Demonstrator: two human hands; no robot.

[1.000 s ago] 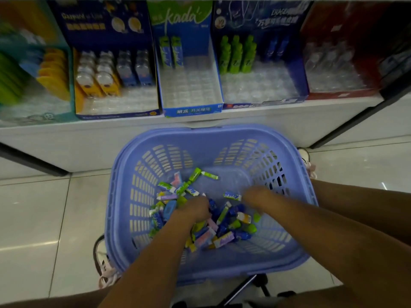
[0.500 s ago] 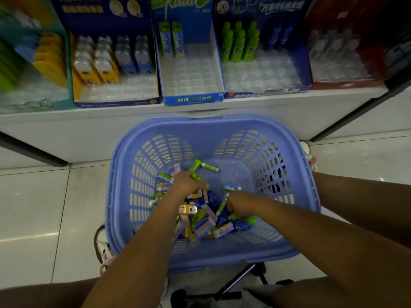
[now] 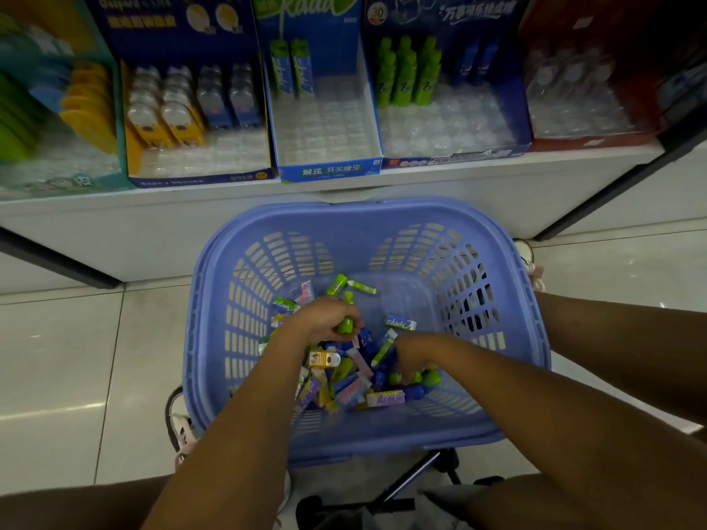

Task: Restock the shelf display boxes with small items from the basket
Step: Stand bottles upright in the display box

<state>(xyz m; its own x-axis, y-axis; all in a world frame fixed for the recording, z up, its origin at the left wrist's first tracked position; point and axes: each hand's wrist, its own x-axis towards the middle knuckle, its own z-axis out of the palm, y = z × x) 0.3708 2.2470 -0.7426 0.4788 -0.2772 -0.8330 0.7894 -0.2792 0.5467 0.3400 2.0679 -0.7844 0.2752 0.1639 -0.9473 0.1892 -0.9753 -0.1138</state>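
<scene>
Barely begun, I judge: the cardboard display boxes at twelve o'clock stand mostly empty, while in the lilac slotted plastic basket at six the left hand grips a small green bottle-shaped item and the right hand, grip hidden, rests among the colourful small packets.

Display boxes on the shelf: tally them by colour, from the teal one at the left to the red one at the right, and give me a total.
Teal box: 1
Blue boxes: 3
Red box: 1
Total: 5
</scene>
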